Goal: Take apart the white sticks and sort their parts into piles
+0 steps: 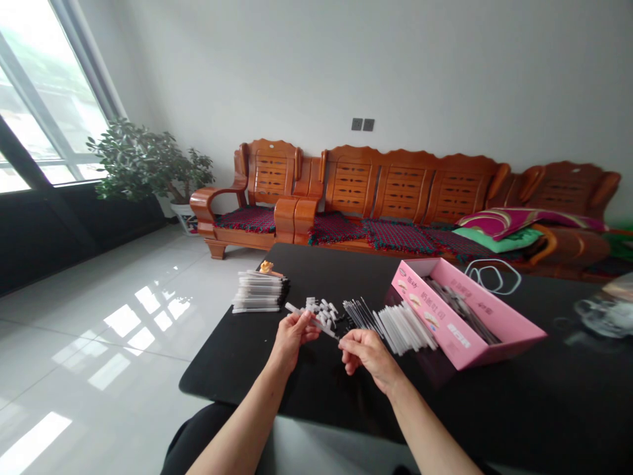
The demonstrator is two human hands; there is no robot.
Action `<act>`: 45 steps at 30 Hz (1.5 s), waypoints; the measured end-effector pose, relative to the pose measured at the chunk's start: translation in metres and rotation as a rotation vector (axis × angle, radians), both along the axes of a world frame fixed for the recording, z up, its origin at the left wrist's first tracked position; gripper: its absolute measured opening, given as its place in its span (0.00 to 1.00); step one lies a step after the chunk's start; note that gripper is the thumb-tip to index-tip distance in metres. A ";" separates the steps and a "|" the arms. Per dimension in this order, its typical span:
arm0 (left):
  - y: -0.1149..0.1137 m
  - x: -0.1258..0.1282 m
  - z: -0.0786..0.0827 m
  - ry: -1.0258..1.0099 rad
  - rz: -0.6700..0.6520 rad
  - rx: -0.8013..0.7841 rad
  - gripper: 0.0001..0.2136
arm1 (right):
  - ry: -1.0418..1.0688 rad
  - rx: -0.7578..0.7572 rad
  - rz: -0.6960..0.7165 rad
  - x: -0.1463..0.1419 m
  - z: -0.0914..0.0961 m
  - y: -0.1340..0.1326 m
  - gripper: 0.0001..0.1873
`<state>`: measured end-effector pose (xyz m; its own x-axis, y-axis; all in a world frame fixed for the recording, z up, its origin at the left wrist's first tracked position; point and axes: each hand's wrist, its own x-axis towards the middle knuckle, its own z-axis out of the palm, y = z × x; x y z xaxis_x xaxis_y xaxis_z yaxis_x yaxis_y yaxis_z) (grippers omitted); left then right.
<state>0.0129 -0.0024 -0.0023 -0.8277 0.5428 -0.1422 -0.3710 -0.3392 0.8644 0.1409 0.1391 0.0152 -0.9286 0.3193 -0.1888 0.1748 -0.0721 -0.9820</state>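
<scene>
1. Head view: got white tube [324,327] clamped in left hand [293,334] over coffee table [237,349], dark end [337,338] pinched in right hand [368,354].
2. Prob done: tube stack [260,292].
3. Likely pending: loose tubes [404,328], black rods [364,313].

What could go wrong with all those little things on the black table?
The small white pieces lie loose just beyond the left hand, so a bump might scatter them. The stacked pale tubes sit near the left edge of the black table and could roll off. The thin tube in the left hand might slip.
</scene>
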 end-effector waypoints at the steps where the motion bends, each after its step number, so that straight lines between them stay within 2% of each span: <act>1: -0.001 -0.002 -0.001 -0.010 0.016 0.004 0.17 | -0.008 0.016 -0.003 0.000 0.000 0.002 0.16; 7: -0.004 -0.009 -0.003 -0.054 0.090 0.034 0.15 | -0.031 0.108 0.004 0.003 -0.003 0.017 0.14; 10: -0.004 -0.011 -0.003 -0.066 0.102 0.030 0.14 | -0.048 0.191 -0.061 0.005 -0.006 0.031 0.15; 12: -0.004 -0.011 -0.002 -0.070 0.110 0.022 0.13 | -0.077 0.294 -0.162 0.007 -0.009 0.043 0.15; 15: -0.004 -0.010 -0.001 -0.069 0.111 0.015 0.13 | -0.162 0.535 -0.292 0.010 -0.013 0.060 0.13; 20: -0.001 -0.006 -0.006 -0.050 0.071 -0.019 0.13 | -0.243 0.991 -0.340 0.007 -0.017 0.062 0.10; 22: 0.000 -0.003 -0.007 -0.042 0.054 -0.037 0.14 | -0.242 1.082 -0.333 0.002 -0.019 0.055 0.09; 26: 0.002 0.002 -0.007 -0.025 0.023 -0.061 0.14 | -0.241 1.168 -0.317 -0.008 -0.024 0.044 0.10; 29: 0.003 0.002 -0.008 -0.009 -0.002 -0.067 0.15 | -0.225 1.186 -0.328 -0.009 -0.022 0.041 0.11; 32: 0.004 0.003 -0.009 0.006 -0.023 -0.065 0.15 | -0.092 1.126 -0.288 -0.007 -0.015 0.035 0.14; 35: 0.007 0.005 -0.009 0.012 -0.041 -0.053 0.16 | 0.046 0.936 -0.134 -0.004 -0.009 0.022 0.21; 37: 0.007 0.007 -0.007 0.003 -0.039 -0.046 0.15 | 0.066 0.789 -0.041 -0.004 -0.007 0.012 0.23; 41: 0.005 0.006 -0.005 -0.005 -0.026 -0.040 0.15 | 0.048 0.583 0.057 -0.003 -0.004 0.004 0.18; 43: 0.002 -0.001 -0.006 -0.011 0.005 -0.023 0.14 | 0.032 0.540 0.065 -0.001 -0.002 0.011 0.15; 45: -0.003 -0.011 -0.007 -0.035 0.096 0.009 0.13 | 0.007 0.530 0.046 0.004 0.001 0.025 0.13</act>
